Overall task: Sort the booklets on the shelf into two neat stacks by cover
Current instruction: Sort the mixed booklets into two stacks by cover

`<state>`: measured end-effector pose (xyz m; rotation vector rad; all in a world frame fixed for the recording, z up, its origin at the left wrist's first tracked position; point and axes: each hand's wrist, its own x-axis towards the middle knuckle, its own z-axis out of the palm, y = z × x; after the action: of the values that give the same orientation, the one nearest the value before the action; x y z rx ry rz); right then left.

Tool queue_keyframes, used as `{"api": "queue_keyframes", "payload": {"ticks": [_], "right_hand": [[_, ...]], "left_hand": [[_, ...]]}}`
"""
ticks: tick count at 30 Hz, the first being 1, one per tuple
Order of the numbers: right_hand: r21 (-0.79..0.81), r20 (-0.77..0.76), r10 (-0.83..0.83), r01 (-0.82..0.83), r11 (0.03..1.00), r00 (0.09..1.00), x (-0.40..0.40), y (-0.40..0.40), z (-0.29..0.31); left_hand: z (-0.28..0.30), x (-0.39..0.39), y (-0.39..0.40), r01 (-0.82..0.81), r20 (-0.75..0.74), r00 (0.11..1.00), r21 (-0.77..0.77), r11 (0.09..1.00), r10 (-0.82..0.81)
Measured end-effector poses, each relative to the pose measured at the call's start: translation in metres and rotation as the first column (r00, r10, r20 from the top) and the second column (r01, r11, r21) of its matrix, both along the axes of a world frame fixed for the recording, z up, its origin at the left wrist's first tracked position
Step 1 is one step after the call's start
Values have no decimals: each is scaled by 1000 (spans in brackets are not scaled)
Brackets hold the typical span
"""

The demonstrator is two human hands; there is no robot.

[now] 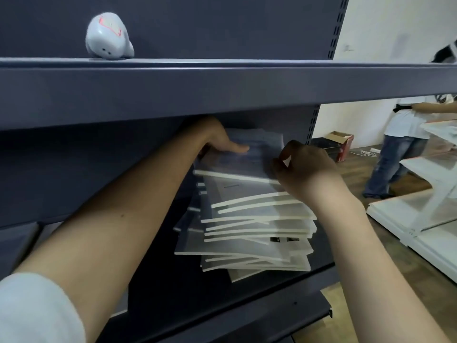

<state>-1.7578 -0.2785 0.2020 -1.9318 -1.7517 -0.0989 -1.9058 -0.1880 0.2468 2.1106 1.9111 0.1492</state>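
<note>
- Here, the top booklet (237,157) was held at both sides, probably so that it could be lifted free of the pile (257,233).
- The left hand (222,142) was laid on its far left part, thumb stretched out; the fingers were hidden.
- Its right edge was pinched by the curled right hand (304,167).
- The pile was lying fanned and untidy on the dark shelf (247,300), so sorting seemed hardly begun.

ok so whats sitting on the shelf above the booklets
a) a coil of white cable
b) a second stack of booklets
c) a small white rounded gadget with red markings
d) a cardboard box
c: a small white rounded gadget with red markings sits on the upper shelf, above the pile of booklets the two hands are working on.
</note>
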Motion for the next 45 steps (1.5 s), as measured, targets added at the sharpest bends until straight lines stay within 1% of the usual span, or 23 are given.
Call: {"api": "queue_keyframes", "payload": {"ticks": [5,8,12,15,17,20,22,25,27,33,36,39,42,45], "right_hand": [[-20,4,40,-40,999,999,8,9,-4],[-9,-5,57,-58,998,998,10,16,-4],[-27,27,87,-87,996,996,10,29,-3],[-44,31,79,-77,996,996,10,36,-1],[-95,57,42,-37,995,997,12,38,2],[-205,31,-1,7,979,1000,16,45,8],[-281,46,-11,24,959,999,18,50,11],[-350,75,-12,37,936,997,22,55,13],[-368,74,-16,42,929,997,23,57,12],[-306,78,38,-12,952,996,20,54,11],[-314,39,36,-22,949,999,22,52,11],[-327,-5,32,-32,944,999,23,50,14],[-285,-5,34,-34,958,999,22,49,13],[-184,-18,30,-33,982,999,19,41,14]], "left_hand": [[-10,-10,2,-64,84,995,32,997,61],[-18,-26,-5,-115,222,970,64,991,98],[-39,-68,-23,-256,400,888,18,966,228],[-50,-92,-39,-292,546,801,-5,956,248],[-51,-102,-49,-295,625,745,-5,955,234],[-53,-109,-64,-328,688,688,13,945,229],[-55,-106,-72,-339,721,655,16,941,224],[-56,-101,-79,-355,735,647,53,933,204],[-54,-99,-80,-364,740,641,60,929,203],[-53,-98,-80,-380,736,642,59,923,217],[-53,-97,-81,-388,732,641,49,920,231],[-51,-98,-80,-400,699,670,56,915,250],[-49,-100,-78,-400,688,679,55,915,256],[-48,-107,-77,-416,679,683,58,907,269]]}}
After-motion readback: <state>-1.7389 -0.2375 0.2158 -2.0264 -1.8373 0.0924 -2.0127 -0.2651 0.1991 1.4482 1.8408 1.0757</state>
